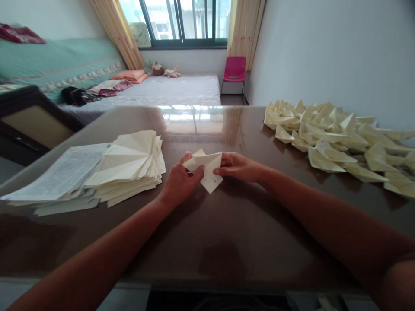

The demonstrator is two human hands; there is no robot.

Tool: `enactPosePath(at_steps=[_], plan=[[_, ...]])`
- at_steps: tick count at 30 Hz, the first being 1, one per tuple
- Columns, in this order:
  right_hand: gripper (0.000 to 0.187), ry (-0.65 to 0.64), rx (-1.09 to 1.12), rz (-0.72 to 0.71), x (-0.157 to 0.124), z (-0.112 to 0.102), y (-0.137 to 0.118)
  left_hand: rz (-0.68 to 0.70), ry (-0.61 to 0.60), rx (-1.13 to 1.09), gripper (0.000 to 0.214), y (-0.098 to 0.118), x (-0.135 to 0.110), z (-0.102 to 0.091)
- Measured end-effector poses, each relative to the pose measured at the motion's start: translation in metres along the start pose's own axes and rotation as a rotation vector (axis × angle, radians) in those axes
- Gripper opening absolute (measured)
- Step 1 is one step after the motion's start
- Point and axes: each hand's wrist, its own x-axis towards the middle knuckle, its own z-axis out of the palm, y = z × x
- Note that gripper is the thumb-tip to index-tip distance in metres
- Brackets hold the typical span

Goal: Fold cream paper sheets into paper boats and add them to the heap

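Note:
A cream folded paper piece (207, 169) is held over the glossy brown table (227, 224), a little above its middle. My left hand (180, 180) pinches the paper's left edge with thumb and fingers closed on it. My right hand (239, 166) grips the paper's right edge in the same way. A stack of folded cream sheets (129, 166) lies just left of my left hand. A heap of finished folded paper boats (340, 138) covers the table's right side.
Printed flat sheets (61, 172) lie at the far left of the table. Beyond the table stand a bed (155, 93), a pink chair (234, 71) by the window, and a dark cabinet (29, 125) at left.

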Motion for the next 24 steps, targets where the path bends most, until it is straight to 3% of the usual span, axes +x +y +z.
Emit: enactPosePath(at_steps=[3,7,10,13,16,24], plan=[[0.042,0.078,-0.119,0.082,-0.001,-0.002,0.001,-0.016,-0.053,0.011,0.022,-0.011,0.004,-0.002],[0.042,0.172,-0.629,0.189,-0.004,-0.011,-0.003,-0.033,-0.182,0.160,0.026,-0.024,0.009,-0.006],[0.043,0.185,-0.915,0.197,-0.006,-0.013,-0.008,0.073,-0.188,0.371,0.029,-0.026,0.011,-0.006],[0.036,0.116,-1.008,0.223,-0.006,-0.015,-0.012,0.166,-0.172,0.516,0.032,-0.027,0.010,-0.006],[0.035,0.085,-1.063,0.223,-0.007,-0.018,-0.014,0.154,-0.180,0.547,0.032,-0.029,0.010,-0.006],[0.041,0.154,-1.095,0.217,-0.007,-0.016,-0.011,0.125,-0.169,0.593,0.020,-0.032,0.011,-0.007]])
